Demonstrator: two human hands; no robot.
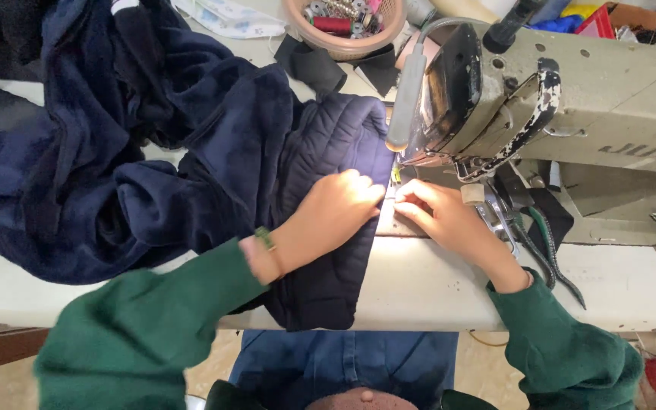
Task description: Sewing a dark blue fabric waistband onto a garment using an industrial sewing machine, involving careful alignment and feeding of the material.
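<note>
At frame centre the left hand [339, 209] lies flat, fingers together, on the navy quilted panel [328, 152] under the sewing machine head [540, 99], while the right hand [438, 212] pinches its edge just beside the needle area, risking finger puncture or seam drift.

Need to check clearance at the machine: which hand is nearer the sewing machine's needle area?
Right. The right hand has its fingertips just below the needle area. The left hand lies flat on the navy quilted fabric, slightly farther out on the left.
</note>
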